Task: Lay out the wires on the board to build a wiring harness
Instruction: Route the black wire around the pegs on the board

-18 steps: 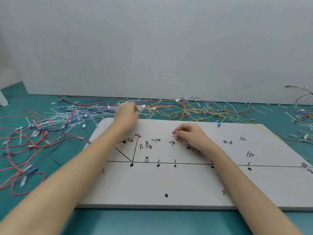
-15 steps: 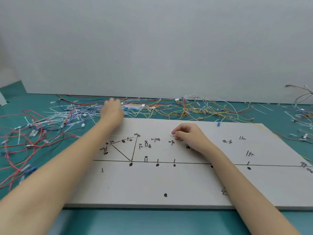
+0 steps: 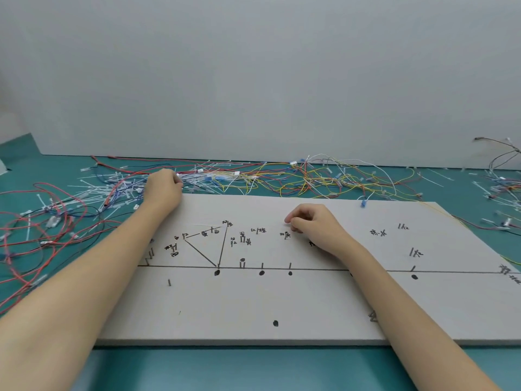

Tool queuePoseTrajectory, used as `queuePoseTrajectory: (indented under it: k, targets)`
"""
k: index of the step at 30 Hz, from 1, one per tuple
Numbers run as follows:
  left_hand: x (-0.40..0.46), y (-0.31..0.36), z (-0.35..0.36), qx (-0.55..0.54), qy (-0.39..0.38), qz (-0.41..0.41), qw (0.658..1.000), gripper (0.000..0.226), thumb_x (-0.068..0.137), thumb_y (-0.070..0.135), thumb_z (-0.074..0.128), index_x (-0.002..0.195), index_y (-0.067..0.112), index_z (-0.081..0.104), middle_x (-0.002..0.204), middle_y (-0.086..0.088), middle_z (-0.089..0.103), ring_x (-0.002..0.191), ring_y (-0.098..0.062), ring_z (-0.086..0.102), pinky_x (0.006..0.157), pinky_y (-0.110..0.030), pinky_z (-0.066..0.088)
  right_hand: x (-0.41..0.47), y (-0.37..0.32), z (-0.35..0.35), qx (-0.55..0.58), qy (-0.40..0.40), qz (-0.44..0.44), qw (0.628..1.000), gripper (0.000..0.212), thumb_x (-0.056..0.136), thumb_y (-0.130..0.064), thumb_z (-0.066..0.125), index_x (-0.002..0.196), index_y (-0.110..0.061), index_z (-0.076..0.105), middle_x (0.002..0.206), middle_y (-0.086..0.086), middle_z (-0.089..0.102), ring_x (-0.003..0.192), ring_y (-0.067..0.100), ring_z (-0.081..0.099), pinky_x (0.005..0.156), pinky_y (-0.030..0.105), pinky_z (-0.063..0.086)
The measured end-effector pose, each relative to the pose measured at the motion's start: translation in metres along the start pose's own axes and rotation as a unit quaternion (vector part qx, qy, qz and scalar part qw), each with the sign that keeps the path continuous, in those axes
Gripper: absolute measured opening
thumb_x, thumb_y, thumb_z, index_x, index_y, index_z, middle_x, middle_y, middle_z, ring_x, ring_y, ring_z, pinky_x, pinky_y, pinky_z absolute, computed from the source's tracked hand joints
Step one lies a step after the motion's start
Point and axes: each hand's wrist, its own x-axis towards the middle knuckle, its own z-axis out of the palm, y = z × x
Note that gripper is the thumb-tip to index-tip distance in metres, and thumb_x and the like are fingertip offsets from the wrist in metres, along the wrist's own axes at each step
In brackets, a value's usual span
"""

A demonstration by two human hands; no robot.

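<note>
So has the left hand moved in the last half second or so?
Yes. The left hand has slid left along the board's far edge, away from the drawn triangle, and into the wire pile.

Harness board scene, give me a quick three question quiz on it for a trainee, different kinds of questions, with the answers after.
1. True or false: a wire is already routed along the long black line on the harness board.
2. Multiple choice: where is the left hand? A) flat on the board's near edge; B) at the wire pile beyond the board's far edge; C) off the table.
3. Fill in: the right hand rests on the ____ with its fingers curled.

Key
1. False; the line and the pins along it are bare.
2. B
3. board; whether it pinches anything cannot be told.
</note>
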Motion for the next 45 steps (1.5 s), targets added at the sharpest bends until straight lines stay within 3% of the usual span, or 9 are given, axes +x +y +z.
queuePoseTrajectory:
  k: [10, 14, 19, 22, 26, 30, 37, 41, 45]
  targets:
    - [0.002, 0.005, 0.000, 0.060, -0.074, 0.012, 0.995, 0.017, 0.092, 0.015, 0.055, 0.092, 0.010, 0.071, 0.104, -0.014, 0.068, 0.100, -0.035, 0.059, 0.085, -0.044, 0.050, 0.000, 0.000, 0.000, -0.015, 0.005, -0.005, 1.000, 0.023, 0.088, -0.007, 0.055, 0.078, -0.023, 0.069, 0.070, -0.002, 0.065, 0.071, 0.016, 0.057, 0.054, 0.022, 0.040]
    - [0.009, 0.008, 0.002, -0.022, 0.005, 0.036, 0.999, 0.017, 0.093, 0.015, 0.056, 0.095, 0.005, 0.070, 0.105, -0.017, 0.065, 0.099, -0.034, 0.057, 0.087, -0.041, 0.048, -0.001, -0.002, 0.000, -0.010, 0.003, -0.004, 1.000, 0.022, 0.088, -0.006, 0.055, 0.078, -0.020, 0.069, 0.070, 0.000, 0.065, 0.070, 0.019, 0.057, 0.050, 0.023, 0.041]
    - [0.005, 0.028, -0.005, -0.182, 0.088, 0.049, 0.978, 0.014, 0.091, 0.015, 0.059, 0.092, 0.006, 0.070, 0.087, -0.008, 0.068, 0.077, -0.017, 0.056, 0.069, -0.023, 0.038, 0.000, -0.002, -0.001, -0.015, -0.001, -0.001, 1.000, 0.022, 0.088, -0.006, 0.054, 0.080, -0.019, 0.069, 0.071, 0.002, 0.064, 0.068, 0.018, 0.055, 0.043, 0.019, 0.040]
    - [0.000, 0.049, -0.021, -0.231, 0.129, 0.073, 0.962, 0.012, 0.089, 0.019, 0.059, 0.089, 0.012, 0.069, 0.082, -0.003, 0.066, 0.070, -0.010, 0.055, 0.060, -0.012, 0.039, 0.000, -0.002, -0.002, -0.015, -0.007, 0.009, 1.000, 0.021, 0.089, -0.007, 0.054, 0.081, -0.020, 0.070, 0.073, 0.002, 0.065, 0.070, 0.018, 0.057, 0.047, 0.021, 0.042]
    - [-0.006, 0.081, -0.048, -0.316, 0.131, 0.092, 0.935, 0.009, 0.090, 0.019, 0.060, 0.087, 0.014, 0.066, 0.071, 0.000, 0.062, 0.068, -0.019, 0.059, 0.068, -0.036, 0.054, -0.001, -0.002, -0.005, 0.007, -0.018, 0.020, 1.000, 0.018, 0.090, -0.007, 0.054, 0.088, -0.013, 0.071, 0.077, 0.003, 0.067, 0.073, 0.015, 0.059, 0.064, 0.026, 0.045]
    - [-0.025, 0.107, -0.067, -0.331, 0.147, 0.145, 0.921, 0.011, 0.091, 0.021, 0.060, 0.091, 0.013, 0.068, 0.071, 0.010, 0.059, 0.070, -0.016, 0.057, 0.068, -0.035, 0.052, -0.001, -0.005, -0.010, 0.058, -0.025, 0.016, 0.998, 0.018, 0.092, -0.005, 0.053, 0.093, -0.008, 0.071, 0.077, 0.004, 0.067, 0.064, 0.008, 0.058, 0.056, 0.011, 0.044]
    - [-0.085, 0.132, -0.068, -0.328, 0.015, 0.188, 0.926, 0.009, 0.089, 0.019, 0.066, 0.080, 0.020, 0.069, 0.061, 0.012, 0.056, 0.051, -0.002, 0.043, 0.052, -0.015, 0.034, -0.003, -0.019, -0.022, 0.232, -0.034, 0.038, 0.971, 0.027, 0.098, -0.029, 0.054, 0.104, -0.011, 0.072, 0.087, 0.004, 0.071, 0.069, 0.017, 0.060, 0.064, 0.026, 0.049]
    - [-0.118, 0.131, -0.056, -0.364, -0.039, 0.153, 0.918, 0.017, 0.088, 0.017, 0.068, 0.073, 0.025, 0.066, 0.065, 0.010, 0.058, 0.053, -0.005, 0.040, 0.052, -0.017, 0.034, -0.006, -0.042, -0.016, 0.340, -0.078, 0.070, 0.935, 0.043, 0.098, -0.042, 0.049, 0.114, -0.007, 0.067, 0.091, 0.008, 0.073, 0.064, 0.018, 0.063, 0.060, 0.027, 0.052]
    - [-0.136, 0.128, -0.044, -0.382, -0.049, 0.121, 0.915, 0.018, 0.089, 0.016, 0.065, 0.073, 0.024, 0.064, 0.072, 0.008, 0.061, 0.060, -0.010, 0.044, 0.055, -0.020, 0.036, -0.007, -0.059, 0.001, 0.398, -0.092, 0.079, 0.909, 0.033, 0.097, -0.035, 0.054, 0.106, -0.008, 0.070, 0.081, 0.003, 0.072, 0.062, 0.012, 0.064, 0.061, 0.022, 0.054]
